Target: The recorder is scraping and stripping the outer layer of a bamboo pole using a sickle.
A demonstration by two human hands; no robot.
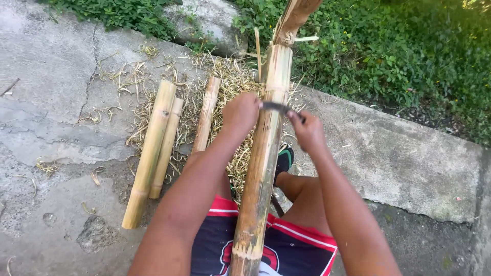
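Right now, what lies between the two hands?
In the head view, the bamboo pole lies between the left hand and right hand, with a dark blade crossing it, gripped at both ends.

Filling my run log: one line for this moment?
left hand: grips blade | right hand: grips blade | blade: across bamboo pole | shavings: on concrete

I'm looking at an outdoor yard: cracked concrete slab (56,92), bamboo shavings (230,76) scattered centre, green ground plants (399,46) upper right.
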